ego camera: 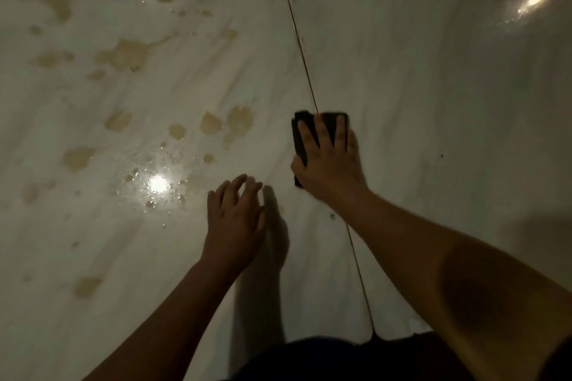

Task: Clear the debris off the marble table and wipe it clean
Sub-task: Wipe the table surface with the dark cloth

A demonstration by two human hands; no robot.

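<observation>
The white marble table [433, 96] fills the view. My right hand [328, 161] presses flat on a dark folded cloth [299, 139] that lies across the table's thin seam [301, 49], fingers spread over it. My left hand [236, 219] hovers just left of the seam, fingers loosely spread and holding nothing. Several brownish wet stains [127, 54] spot the left half of the table, some close to the cloth [238, 122].
Water droplets and bright light reflections [158, 184] sit left of my left hand. The right slab shows only a small dark speck [442, 156]. The table's near edge meets my dark clothing [340, 356] at the bottom.
</observation>
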